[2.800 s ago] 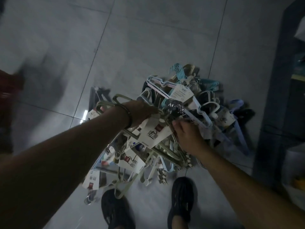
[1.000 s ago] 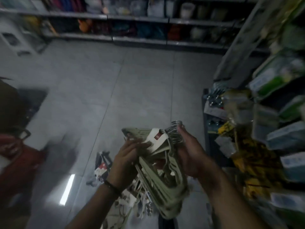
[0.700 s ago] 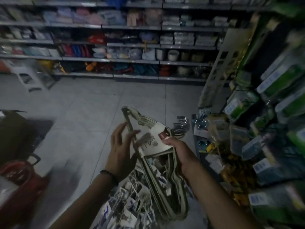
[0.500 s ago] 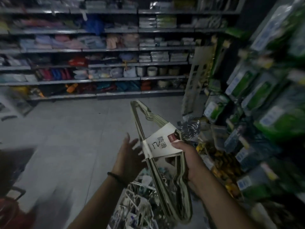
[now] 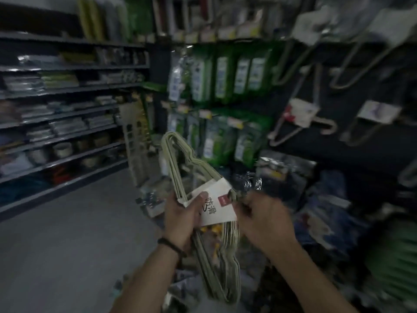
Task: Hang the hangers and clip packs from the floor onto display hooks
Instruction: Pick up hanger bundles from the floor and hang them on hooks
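Dim shop shelving (image 5: 67,86) filled the left of our view, with grey floor (image 5: 56,245) below it and a dark display wall on our right. On that wall hung rows of green packs (image 5: 223,77) and, further right, several banded hanger sets (image 5: 300,123) — all of it blurred.

We held a bundle of pale greenish hangers (image 5: 173,159) in front of us in both hands, well off the floor. It was tilted so that one shoulder end pointed up toward the green packs and the other hung down between our forearms. A white paper band (image 5: 217,208) with black characters and a small red patch wrapped its middle.

Our left hand (image 5: 180,215) gripped the bundle at the band, with the thumb laid across the front of the paper and the fingers behind. Our right hand (image 5: 264,220) was curled round the neck of the bundle at the band's right edge, just below the cluster of chrome hooks (image 5: 248,184). That hand was smeared by motion, so we could not tell how each finger lay. The hooks pointed toward the display wall; we could not tell whether they touched anything.

A dark wristband (image 5: 171,245) sat on our left wrist. Beneath our forearms lay blurred packaged goods (image 5: 180,290) on the floor — too smeared to name.
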`<state>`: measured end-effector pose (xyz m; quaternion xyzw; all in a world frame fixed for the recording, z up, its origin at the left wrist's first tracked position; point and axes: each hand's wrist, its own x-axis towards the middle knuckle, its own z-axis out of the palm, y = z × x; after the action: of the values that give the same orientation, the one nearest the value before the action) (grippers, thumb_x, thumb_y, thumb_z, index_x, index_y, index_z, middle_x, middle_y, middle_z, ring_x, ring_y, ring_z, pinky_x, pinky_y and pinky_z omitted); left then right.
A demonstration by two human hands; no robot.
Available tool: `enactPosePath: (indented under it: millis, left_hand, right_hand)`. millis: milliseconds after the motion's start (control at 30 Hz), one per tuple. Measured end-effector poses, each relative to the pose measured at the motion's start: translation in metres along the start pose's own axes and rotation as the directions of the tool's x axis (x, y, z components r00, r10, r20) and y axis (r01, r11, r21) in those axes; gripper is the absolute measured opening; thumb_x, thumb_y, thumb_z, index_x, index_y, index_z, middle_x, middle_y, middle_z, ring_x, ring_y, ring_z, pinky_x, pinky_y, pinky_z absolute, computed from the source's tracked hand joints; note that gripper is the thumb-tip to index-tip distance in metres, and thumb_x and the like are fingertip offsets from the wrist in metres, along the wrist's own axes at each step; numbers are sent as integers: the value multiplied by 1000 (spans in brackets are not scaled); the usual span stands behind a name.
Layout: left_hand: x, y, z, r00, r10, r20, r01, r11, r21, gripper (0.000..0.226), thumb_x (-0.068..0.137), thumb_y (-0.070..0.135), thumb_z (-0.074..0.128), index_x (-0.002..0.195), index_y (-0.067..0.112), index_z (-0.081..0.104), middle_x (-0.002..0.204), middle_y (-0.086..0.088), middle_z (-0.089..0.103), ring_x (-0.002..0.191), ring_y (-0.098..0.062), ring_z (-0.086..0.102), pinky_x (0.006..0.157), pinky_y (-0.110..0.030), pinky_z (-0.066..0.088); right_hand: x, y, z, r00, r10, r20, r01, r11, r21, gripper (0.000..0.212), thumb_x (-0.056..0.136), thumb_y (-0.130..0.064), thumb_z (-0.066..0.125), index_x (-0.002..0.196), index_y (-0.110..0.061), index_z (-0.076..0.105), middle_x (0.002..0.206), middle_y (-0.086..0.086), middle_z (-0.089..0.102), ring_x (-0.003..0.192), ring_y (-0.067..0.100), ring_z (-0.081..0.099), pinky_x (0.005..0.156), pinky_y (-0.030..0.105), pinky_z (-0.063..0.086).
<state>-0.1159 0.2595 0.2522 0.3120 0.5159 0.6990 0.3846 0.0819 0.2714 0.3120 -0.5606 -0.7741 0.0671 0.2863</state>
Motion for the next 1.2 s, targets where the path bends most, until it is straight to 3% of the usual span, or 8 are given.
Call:
enactPosePath:
  millis: [233, 400, 500, 567, 700, 867, 967, 1200]
  left_hand:
    - [-84, 13, 179, 947, 78, 312, -73, 997, -25, 36, 84, 5, 86, 116, 12, 70, 106, -8, 81, 95, -34, 79, 84, -54, 63]
    - [-163, 21, 299, 846, 132, 516, -172, 985, 29, 46, 76, 24, 94, 113, 21, 67, 99, -1, 79, 90, -22, 77, 77, -40, 63]
    - [-210, 36, 365, 754, 112, 648, -151, 989, 5, 24, 90, 30, 77, 98, 9, 68, 84, -6, 79, 75, -16, 78, 63, -25, 60]
    - [-236, 45, 409, 714, 87, 695, -155, 987, 36, 55, 93, 57, 58, 88, 4, 69, 72, -10, 74, 67, -19, 75, 59, -32, 59]
    - [-273, 31, 495, 689, 74, 721, -169, 984, 60, 90, 81, 91, 50, 101, 7, 77, 94, -20, 78, 90, -37, 76, 85, -58, 62]
    - [-300, 16, 575, 683, 173, 709, -368, 921, 130, 66, 92, 72, 54, 61, 14, 62, 51, 0, 61, 49, -12, 59, 57, -34, 40]
    - [-290, 8, 614, 659, 302, 689, -556, 812, 175, 55, 101, 59, 53, 75, 12, 66, 61, -3, 67, 61, -17, 65, 59, -33, 41]
    - [-264, -1, 691, 391, 650, 652, -841, 540, -35, 40, 108, 43, 33, 121, 15, 57, 85, -5, 68, 67, -27, 64, 59, -35, 45]
  right_hand:
    - [-6, 78, -151, 956, -118, -269, 79, 985, -153, 34, 103, -42, 54, 129, -21, 51, 117, 1, 59, 99, 27, 65, 67, 37, 50]
    - [-34, 167, -239, 958, -1, -288, -71, 969, -238, 20, 110, -44, 38, 107, -24, 39, 89, -3, 61, 71, 26, 63, 59, 38, 46]
    - [-62, 224, -299, 932, 35, -361, -117, 971, -209, 16, 109, -28, 49, 115, -25, 35, 75, -2, 63, 62, 30, 67, 52, 39, 49]
    - [-81, 263, -333, 928, 71, -367, -146, 973, -181, 24, 107, -20, 53, 119, -26, 34, 73, 1, 67, 54, 24, 67, 45, 39, 53]
    - [-124, 336, -388, 889, 171, -425, -270, 945, -186, 24, 101, -14, 52, 119, -24, 39, 80, 6, 69, 64, 34, 67, 55, 44, 58]
    - [-180, 421, -459, 796, 276, -538, -443, 872, -207, 29, 97, -7, 50, 115, -26, 37, 76, 6, 68, 62, 38, 64, 57, 52, 57]
    - [-205, 464, -486, 772, 278, -571, -486, 838, -248, 23, 101, -10, 52, 109, -25, 37, 68, 3, 62, 54, 35, 60, 50, 48, 53]
    - [-217, 529, -515, 789, 355, -501, -501, 844, -192, 18, 99, -13, 56, 101, -28, 46, 85, -3, 62, 70, 15, 59, 56, 27, 42]
